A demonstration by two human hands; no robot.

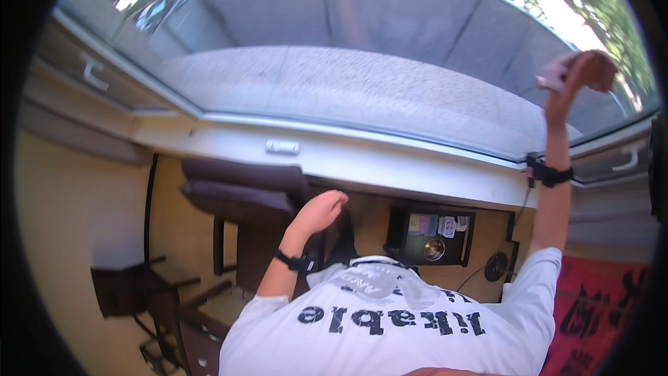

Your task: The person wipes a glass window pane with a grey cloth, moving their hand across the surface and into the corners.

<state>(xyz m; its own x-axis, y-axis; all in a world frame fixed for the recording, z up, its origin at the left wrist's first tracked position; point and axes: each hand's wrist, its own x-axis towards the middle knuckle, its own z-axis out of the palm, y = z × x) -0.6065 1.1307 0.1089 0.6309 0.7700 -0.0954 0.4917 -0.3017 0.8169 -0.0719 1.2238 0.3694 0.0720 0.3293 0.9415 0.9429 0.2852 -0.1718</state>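
A large window pane (pixel 334 73) spans the view before me, with a paved ledge and greenery behind the glass. At the upper right my right hand (pixel 587 75) presses a pinkish cloth (pixel 556 70) against the pane, my arm stretched out. My left hand (pixel 323 209) hangs near my body, below the white windowsill (pixel 417 167) and beside a dark cushion (pixel 235 188); its fingers are loosely curled and nothing shows in them. Each wrist wears a black band. A small white object (pixel 283 147) lies on the sill.
White window handles (pixel 95 72) sit on the side frames. Below the sill stands a small dark table (pixel 464 250) with playing cards (pixel 447 226) and a metal bowl (pixel 434 249). Dark wooden chairs (pixel 117 292) are at the lower left, a red mat (pixel 595 297) at the lower right.
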